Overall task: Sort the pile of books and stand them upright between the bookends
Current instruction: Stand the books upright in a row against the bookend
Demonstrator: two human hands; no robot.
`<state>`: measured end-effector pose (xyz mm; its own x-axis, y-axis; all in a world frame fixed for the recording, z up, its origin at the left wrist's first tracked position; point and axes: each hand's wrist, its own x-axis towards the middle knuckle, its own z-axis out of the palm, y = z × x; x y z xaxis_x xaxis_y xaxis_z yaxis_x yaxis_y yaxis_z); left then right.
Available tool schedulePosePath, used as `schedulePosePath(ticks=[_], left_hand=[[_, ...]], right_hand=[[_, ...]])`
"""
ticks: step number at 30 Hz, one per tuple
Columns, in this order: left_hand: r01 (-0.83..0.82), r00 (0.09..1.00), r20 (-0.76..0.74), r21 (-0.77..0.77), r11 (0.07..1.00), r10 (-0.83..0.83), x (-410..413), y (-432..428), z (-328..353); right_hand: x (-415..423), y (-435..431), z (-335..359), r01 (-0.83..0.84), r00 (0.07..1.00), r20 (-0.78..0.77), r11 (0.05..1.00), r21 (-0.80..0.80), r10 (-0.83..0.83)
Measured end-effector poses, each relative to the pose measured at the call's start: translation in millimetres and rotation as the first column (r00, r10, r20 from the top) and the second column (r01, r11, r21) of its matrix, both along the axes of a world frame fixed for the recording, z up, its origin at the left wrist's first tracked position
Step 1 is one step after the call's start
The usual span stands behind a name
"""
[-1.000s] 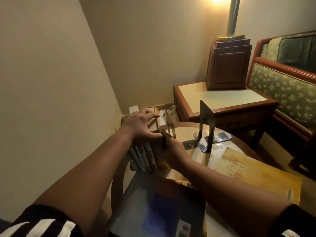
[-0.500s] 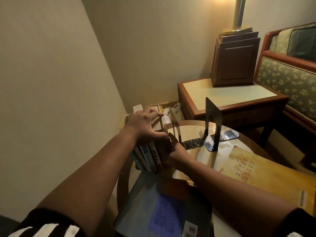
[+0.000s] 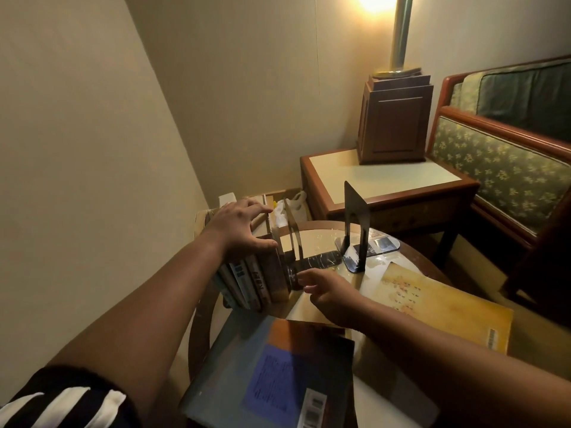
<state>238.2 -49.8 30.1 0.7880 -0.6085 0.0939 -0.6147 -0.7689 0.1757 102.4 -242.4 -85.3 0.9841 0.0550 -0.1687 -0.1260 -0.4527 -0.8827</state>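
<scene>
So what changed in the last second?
Right hand dropped from the upright plate of the near bookend to low by its base, fingers loose. Left hand still rests on the upright books; far bookend and flat books unmoved.

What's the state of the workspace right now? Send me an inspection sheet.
Surface: round glass-topped table, partly covered by books.
Job's things: row of upright books beside near bookend; far bookend stands apart; yellow book and grey book lie flat.
Clutter: white plastic bag behind the table.
Grippers: left hand rests on the row's tops; right hand reaches toward near bookend's base, holding nothing.
Cables: nothing seen.
Surroundings: side table with lamp, sofa at right.
</scene>
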Motion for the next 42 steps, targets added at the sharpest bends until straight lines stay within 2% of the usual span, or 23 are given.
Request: schedulePosePath(ticks=[3,6,9,17,20,22,27,29,31,33,37,42], left_hand=[[0.001,1.000,-0.010,-0.004,1.000,-0.001,0,-1,1],[-0.009,1.000,-0.013,0.000,1.000,0.009,0,-1,1],[-0.006,1.000,-0.014,-0.005,1.000,0.006,1,-1,0],[0.005,1.000,-0.014,-0.021,1.000,-0.005,7,-1,-3],[0.001,1.000,-0.015,-0.011,1.000,-0.002,6,-1,-4],[0.000,1.000,-0.019,-0.009,1.000,0.000,5,-2,-4],[-0.015,0.999,-0.041,-0.002,1.000,0.015,3,-1,-3],[-0.011,0.999,-0.034,0.005,1.000,0.011,3,0,-3],[-0.011,1.000,-0.029,0.008,1.000,0.012,3,0,-4],[-0.014,1.000,-0.028,0.003,1.000,0.014,3,-1,-4],[-0.016,1.000,-0.025,0.006,1.000,0.016,3,-1,-2],[-0.013,1.000,-0.024,0.021,1.000,0.013,4,-2,-3]], right_hand=[[-27,-30,0,0.011,0.992,0.122,0.958,-0.287,0.025],[-48,-61,-1,-0.015,0.985,0.129,0.804,-0.595,0.114],[-60,-80,-1,-0.094,0.982,0.029,0.622,-0.777,0.185],[-73,-86,-4,-0.208,0.966,-0.141,0.331,-0.920,0.216],[-76,-81,-3,-0.153,0.967,-0.080,0.300,-0.942,0.241],[-76,-81,-2,-0.086,0.964,0.014,0.363,-0.928,0.265],[-80,-86,22,0.075,0.917,0.294,0.607,-0.791,0.269],[-80,-90,33,0.199,0.862,0.446,0.648,-0.735,0.240],[-77,-95,43,0.324,0.798,0.588,0.726,-0.607,0.135],[-72,-100,54,0.402,0.699,0.710,0.774,-0.488,0.085],[-64,-110,72,0.617,0.451,0.887,0.752,-0.232,-0.097],[-73,-118,66,0.752,0.255,0.897,0.657,0.051,-0.362]])
